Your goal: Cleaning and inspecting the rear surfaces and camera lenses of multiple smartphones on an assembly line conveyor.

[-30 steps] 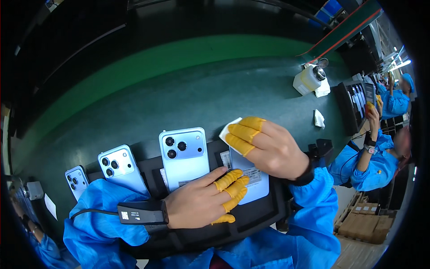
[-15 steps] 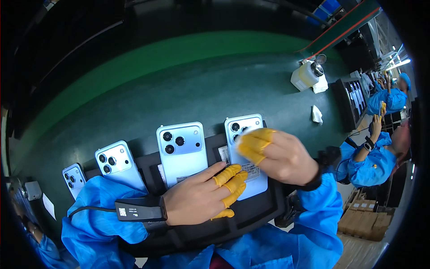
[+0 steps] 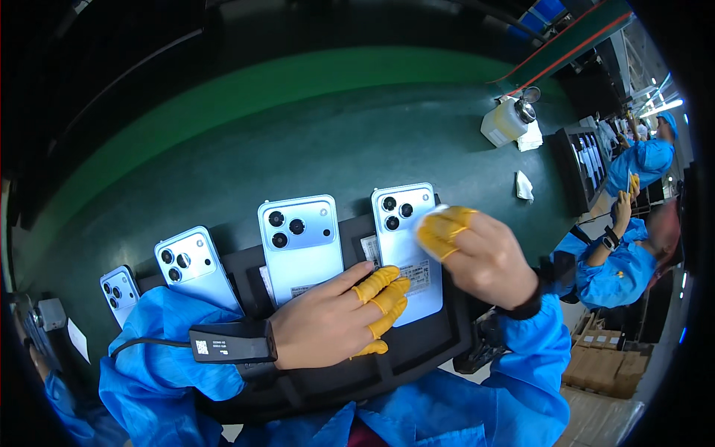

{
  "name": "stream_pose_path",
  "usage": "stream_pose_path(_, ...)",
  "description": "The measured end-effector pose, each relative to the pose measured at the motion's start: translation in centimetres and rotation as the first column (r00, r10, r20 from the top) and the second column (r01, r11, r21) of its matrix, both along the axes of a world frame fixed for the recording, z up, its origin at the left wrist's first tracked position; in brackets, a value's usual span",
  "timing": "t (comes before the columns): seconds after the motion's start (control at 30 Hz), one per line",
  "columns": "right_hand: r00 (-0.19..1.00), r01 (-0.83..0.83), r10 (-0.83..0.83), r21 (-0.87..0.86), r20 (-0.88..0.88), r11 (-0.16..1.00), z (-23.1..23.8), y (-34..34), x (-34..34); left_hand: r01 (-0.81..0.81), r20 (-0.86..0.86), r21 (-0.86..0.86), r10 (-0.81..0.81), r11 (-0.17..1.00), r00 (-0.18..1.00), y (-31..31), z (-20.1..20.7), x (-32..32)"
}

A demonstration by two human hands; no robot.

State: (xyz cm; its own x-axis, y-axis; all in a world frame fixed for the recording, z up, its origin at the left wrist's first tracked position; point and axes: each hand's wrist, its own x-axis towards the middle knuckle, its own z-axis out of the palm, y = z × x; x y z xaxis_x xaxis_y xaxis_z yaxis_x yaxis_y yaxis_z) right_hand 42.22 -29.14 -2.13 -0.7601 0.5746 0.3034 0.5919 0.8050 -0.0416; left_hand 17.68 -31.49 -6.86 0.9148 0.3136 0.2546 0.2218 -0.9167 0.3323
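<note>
A pale blue smartphone (image 3: pixel 401 242) lies back up at the right end of a row in a black foam tray (image 3: pixel 417 346). My left hand (image 3: pixel 324 319) rests with its fingers stretched out, the tips touching this phone's lower left part. My right hand (image 3: pixel 488 257), fingers bent together, is over the phone's right edge below the cameras. A bit of white wipe (image 3: pixel 441 210) shows at its fingertips; the rest is hidden. Yellow finger cots cover fingers of both hands. To the left lie more pale blue phones (image 3: pixel 302 257), one partly under my left hand.
The green table (image 3: pixel 223 164) stretches behind the tray. At the back right stand a dispenser bottle (image 3: pixel 505 123) with a metal top and a crumpled white tissue (image 3: pixel 524 186). Another tray of phones (image 3: pixel 588 164) is farther right, near co-workers in blue (image 3: pixel 614 261).
My right hand has moved slightly right, off the phone's camera area, uncovering the lenses and label. My left hand stays on the phone. The view has shifted slightly.
</note>
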Motion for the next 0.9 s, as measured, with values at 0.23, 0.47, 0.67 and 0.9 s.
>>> stream_pose_path(0.23, 0.99, 0.027, -0.016, 0.08, -0.143, 0.996, 0.1, 0.8, -0.9, 0.014, -0.008, 0.015, -0.014, 1.0, 1.0, 0.3, 0.0, 0.4)
stream_pose_path(0.47, 1.0, 0.006, -0.007, -0.02, -0.022, 1.0, -0.3, -0.7, -0.6, 0.005, 0.001, 0.012, -0.005, 1.0, 1.0, -0.1, -0.5, 0.1)
stream_pose_path(0.67, 0.994, 0.03, -0.021, 0.08, -0.107, 0.996, -0.5, 0.4, -1.5, 0.017, 0.001, 0.011, -0.017, 1.0, 1.0, 0.2, -0.1, 0.4)
stream_pose_path(0.9, 0.998, 0.013, -0.012, 0.014, -0.056, 1.0, -0.5, -0.8, -0.7, 0.014, -0.015, 0.023, -0.013, 1.0, 1.0, 0.1, -0.2, 0.1)
